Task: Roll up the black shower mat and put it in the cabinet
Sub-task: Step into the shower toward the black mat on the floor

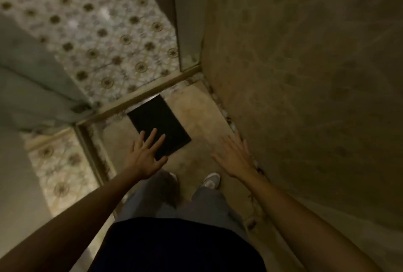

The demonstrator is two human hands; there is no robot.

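Note:
The black shower mat lies flat and unrolled on the tan shower floor, its far corner against the metal threshold. My left hand hovers above the mat's near corner, fingers spread, holding nothing. My right hand is held out to the right of the mat over bare floor, fingers also spread and empty. Whether either hand touches anything below it is unclear from this height. No cabinet is in sight.
A tiled wall rises close on the right. A metal threshold and frame post bound the shower floor. Patterned floor tile lies beyond. My feet in pale shoes stand just behind the mat.

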